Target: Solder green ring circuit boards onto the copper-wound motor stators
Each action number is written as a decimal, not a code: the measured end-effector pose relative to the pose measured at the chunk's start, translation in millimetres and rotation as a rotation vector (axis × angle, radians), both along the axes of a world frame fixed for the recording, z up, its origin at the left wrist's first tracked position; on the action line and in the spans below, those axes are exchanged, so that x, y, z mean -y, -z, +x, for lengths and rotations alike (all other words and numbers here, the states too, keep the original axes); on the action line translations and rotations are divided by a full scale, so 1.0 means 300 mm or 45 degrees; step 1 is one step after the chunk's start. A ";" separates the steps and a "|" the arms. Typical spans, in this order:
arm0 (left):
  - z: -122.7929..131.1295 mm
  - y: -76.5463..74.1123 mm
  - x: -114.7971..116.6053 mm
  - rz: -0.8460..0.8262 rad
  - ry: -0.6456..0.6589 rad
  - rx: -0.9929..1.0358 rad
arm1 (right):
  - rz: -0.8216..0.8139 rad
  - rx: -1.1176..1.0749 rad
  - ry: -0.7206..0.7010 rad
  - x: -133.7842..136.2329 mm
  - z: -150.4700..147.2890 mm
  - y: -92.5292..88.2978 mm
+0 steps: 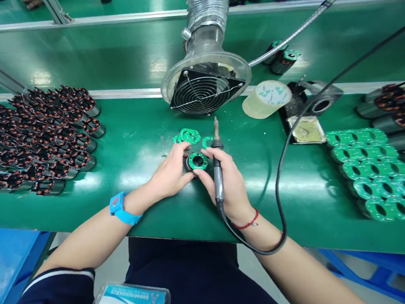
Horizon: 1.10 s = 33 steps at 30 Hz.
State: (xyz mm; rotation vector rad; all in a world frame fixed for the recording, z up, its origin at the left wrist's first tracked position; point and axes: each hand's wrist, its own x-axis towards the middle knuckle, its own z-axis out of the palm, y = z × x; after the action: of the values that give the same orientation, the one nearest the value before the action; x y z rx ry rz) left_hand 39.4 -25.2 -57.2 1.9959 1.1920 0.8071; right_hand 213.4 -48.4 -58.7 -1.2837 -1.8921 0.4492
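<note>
The stator (198, 162), a small round piece capped with a green ring board, is sitting on the green bench (138, 195) between the two hands, its open bore facing up toward the camera; the left hand (171, 173) is lying just to the left of the stator, fingers curled narrowly around its left and far rim and touching it; the right hand (232, 187) is lying just to the right of the stator, fingers closed around the handle of the soldering iron (217, 157), with one fingertip seeming to rest against the stator's near edge; the iron's long axis is running straight away from the person, so its tip is standing past the stator's right side, beyond it and not touching the board; the black cord (282, 173) is looping from the handle off to the right of the stator; a few loose green boards (189, 135) are lying just beyond the stator, and the extraction fan (202, 93) is facing it from farther back; bare wound stators (41, 137) are heaped well to its left; capped stators (374, 170) are lined up well to its right.
</note>
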 end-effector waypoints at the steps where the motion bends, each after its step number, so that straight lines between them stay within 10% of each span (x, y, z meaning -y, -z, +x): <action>1: 0.003 -0.001 0.013 0.014 -0.053 -0.022 | 0.012 -0.020 0.023 -0.002 -0.002 0.002; 17: -0.029 -0.037 -0.016 0.082 0.051 -0.049 | 0.093 -0.043 -0.017 -0.017 -0.001 0.010; 26: 0.017 -0.060 -0.017 0.011 0.105 -0.305 | 0.139 0.049 0.238 -0.119 0.156 -0.110; 33: -0.122 -0.120 -0.103 -0.055 -0.516 -0.124 | -0.174 0.238 0.406 -0.284 0.341 -0.059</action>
State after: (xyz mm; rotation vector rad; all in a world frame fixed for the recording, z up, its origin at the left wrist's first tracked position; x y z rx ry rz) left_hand 3.0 5.6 -21.3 1.7989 1.6893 0.8744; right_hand 315.8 36.8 -40.8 -1.7358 -1.7849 0.3029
